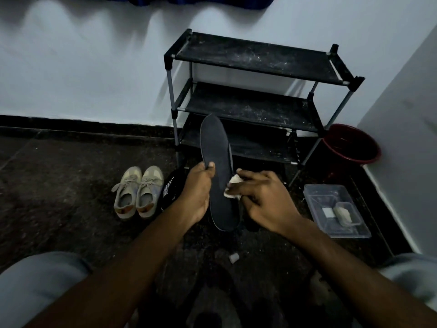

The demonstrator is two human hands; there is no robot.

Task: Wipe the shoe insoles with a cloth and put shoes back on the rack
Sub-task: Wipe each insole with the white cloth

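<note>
A dark insole stands nearly upright in the air in front of the rack, toe end up and heel end down near the floor. The left hand grips it by its left edge about halfway up, thumb on the face and the other fingers curled behind. The right hand pinches a small crumpled white cloth and presses it against the insole's right edge, its fingers bent round the cloth.

Just behind the left hand a black shoe with white markings lies on the floor. Beside it, to the left, a pair of beige sneakers sits side by side, toes toward the wall.

The rack is black, with three dusty fabric shelves on grey poles, and stands against the pale wall. A dark red bucket sits at its right end, in the corner. Nearer, to the right of the right hand, lies a clear plastic tray holding a small clear container. A small white object lies on the floor between the forearms; what it is cannot be told in the dim light.
</note>
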